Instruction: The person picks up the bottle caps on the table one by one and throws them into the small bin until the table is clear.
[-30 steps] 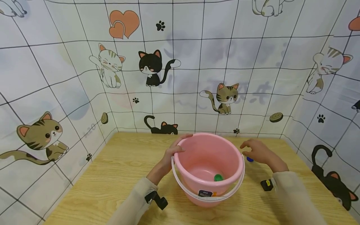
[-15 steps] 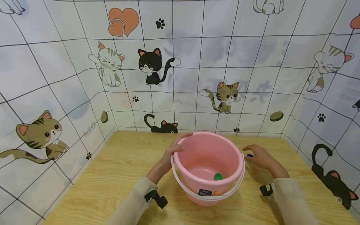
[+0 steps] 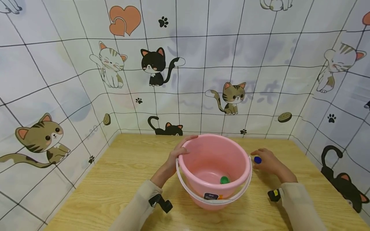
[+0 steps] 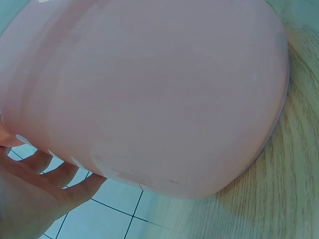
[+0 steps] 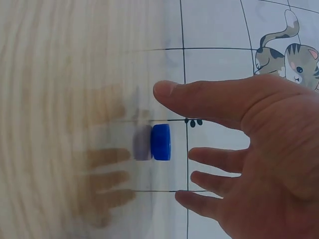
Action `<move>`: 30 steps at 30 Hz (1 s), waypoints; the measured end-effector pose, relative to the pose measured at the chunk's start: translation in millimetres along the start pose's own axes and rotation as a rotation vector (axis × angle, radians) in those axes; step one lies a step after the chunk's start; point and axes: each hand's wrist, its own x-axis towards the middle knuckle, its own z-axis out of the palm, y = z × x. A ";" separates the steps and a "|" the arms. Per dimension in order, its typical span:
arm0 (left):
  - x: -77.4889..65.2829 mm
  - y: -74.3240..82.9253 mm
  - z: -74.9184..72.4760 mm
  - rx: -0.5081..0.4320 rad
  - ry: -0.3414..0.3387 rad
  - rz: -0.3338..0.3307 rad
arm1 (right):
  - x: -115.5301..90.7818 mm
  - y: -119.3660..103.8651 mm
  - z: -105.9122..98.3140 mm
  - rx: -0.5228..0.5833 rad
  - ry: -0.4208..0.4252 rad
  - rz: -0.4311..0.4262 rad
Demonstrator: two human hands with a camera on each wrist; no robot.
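A pink bucket with a white handle stands on the table. My left hand grips its rim on the left side, thumb over the edge and fingers along the outer wall, as the left wrist view of the bucket also shows. Inside, on the bottom, lies a small green cap. Right of the bucket, my right hand is low over the table, holding nothing. A blue bottle cap lies on the tabletop in front of its parted thumb and fingers, with a gap around it.
The light wood table meets a white wall covering with cat prints at the back and sides. The bucket's dark label faces me. A black wrist camera sits by each cuff.
My right hand has lowered and shifted slightly right, leaving the blue cap more exposed beside the thumb. My left hand and the bucket have stayed put.
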 end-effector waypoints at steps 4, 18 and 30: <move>-1.0 0.7 0.4 0.005 -0.005 0.006 | -2.0 2.4 1.7 0.006 -0.021 0.013; -0.5 1.8 1.3 0.007 -0.021 0.013 | -8.2 5.4 1.3 0.063 -0.049 0.033; -1.8 0.3 -1.2 0.007 -0.002 -0.006 | -9.4 2.4 -2.3 0.107 -0.134 0.080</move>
